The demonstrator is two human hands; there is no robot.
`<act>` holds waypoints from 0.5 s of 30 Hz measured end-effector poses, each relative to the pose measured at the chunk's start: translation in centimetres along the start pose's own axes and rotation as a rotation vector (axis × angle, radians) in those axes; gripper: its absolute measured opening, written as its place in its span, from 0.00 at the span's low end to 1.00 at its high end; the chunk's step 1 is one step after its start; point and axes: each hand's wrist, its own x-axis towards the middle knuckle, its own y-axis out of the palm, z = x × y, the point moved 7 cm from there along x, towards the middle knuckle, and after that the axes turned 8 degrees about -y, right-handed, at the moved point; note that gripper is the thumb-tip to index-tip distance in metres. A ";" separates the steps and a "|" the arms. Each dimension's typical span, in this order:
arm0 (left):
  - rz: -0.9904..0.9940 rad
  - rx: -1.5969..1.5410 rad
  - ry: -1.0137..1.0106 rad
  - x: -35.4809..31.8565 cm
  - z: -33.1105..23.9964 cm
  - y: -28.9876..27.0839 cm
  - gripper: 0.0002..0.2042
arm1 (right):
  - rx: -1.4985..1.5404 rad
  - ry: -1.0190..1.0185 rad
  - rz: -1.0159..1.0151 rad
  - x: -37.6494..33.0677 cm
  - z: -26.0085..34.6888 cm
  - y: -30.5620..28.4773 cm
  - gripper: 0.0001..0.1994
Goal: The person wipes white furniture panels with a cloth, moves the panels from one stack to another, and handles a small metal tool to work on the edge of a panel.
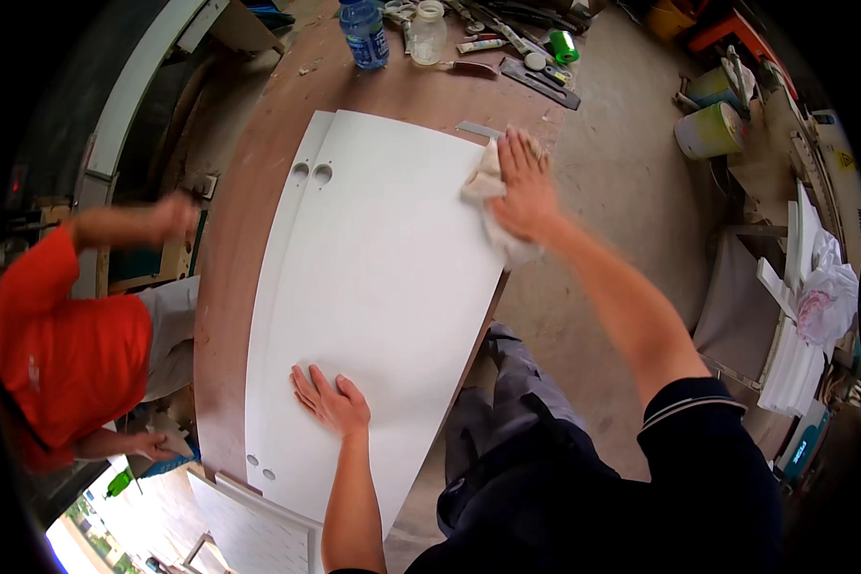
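A large white panel [392, 258] lies on the brown workbench, over a second white panel [275, 249] whose edge shows along its left side. Each has a round hinge hole near the far end. My left hand [333, 400] rests flat on the near part of the upper panel, fingers spread, holding nothing. At the far right corner, my right hand [526, 187] presses a crumpled off-white cloth [486, 177] against the panel's edge. Part of the cloth is hidden under the palm and hangs over the side.
On the bench's [258, 143] far end stand a blue-labelled bottle [364, 36] and a glass jar [429, 33], beside scattered tools and a green roll [564, 46]. A co-worker in an orange shirt [77, 344] is at the left. Buckets [708, 132] and white offcuts [794, 364] stand right.
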 end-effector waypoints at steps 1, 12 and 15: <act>-0.013 -0.001 0.004 0.0 0.2 -0.1 0.25 | 0.036 -0.038 0.017 -2.4 2.1 0.9 0.45; 0.011 -0.055 0.045 0.2 -1.0 -0.8 0.26 | 0.120 -0.256 0.084 7.9 4.4 1.4 0.48; -0.008 -0.044 0.054 0.1 -0.7 -0.9 0.24 | 0.202 -0.414 0.126 8.3 5.3 1.3 0.48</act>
